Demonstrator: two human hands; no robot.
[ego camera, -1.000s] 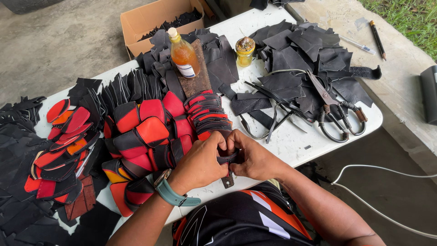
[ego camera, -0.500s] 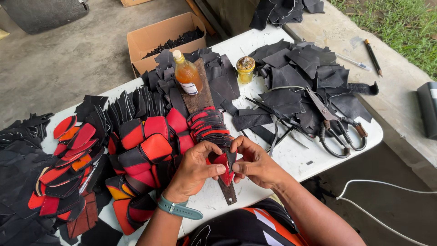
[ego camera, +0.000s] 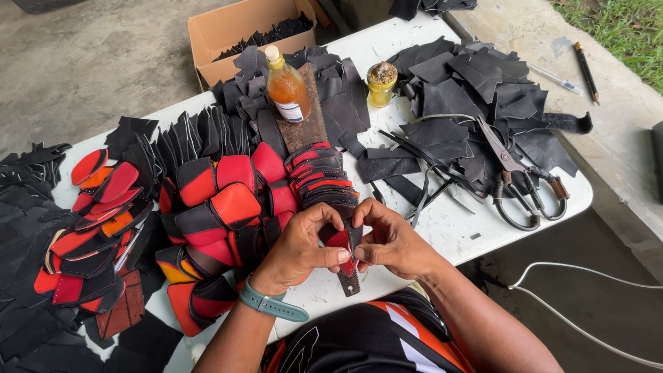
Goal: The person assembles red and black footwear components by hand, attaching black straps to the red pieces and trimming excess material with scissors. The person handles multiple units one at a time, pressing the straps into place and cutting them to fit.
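Both hands meet at the near edge of the worktop (ego camera: 483,228), just in front of the stack of red and black pieces (ego camera: 228,207). The left hand (ego camera: 297,249) and right hand (ego camera: 394,242) pinch 1 small red and black piece (ego camera: 343,242) between fingers and thumbs; its long axis runs toward the person, each hand equally near.

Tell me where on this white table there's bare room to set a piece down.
The white table is bare along its near right edge, between the right hand and the black scissors. A smaller bare strip lies by the far edge, beside the yellow jar. Left of the left hand, red-and-black pieces crowd everything.
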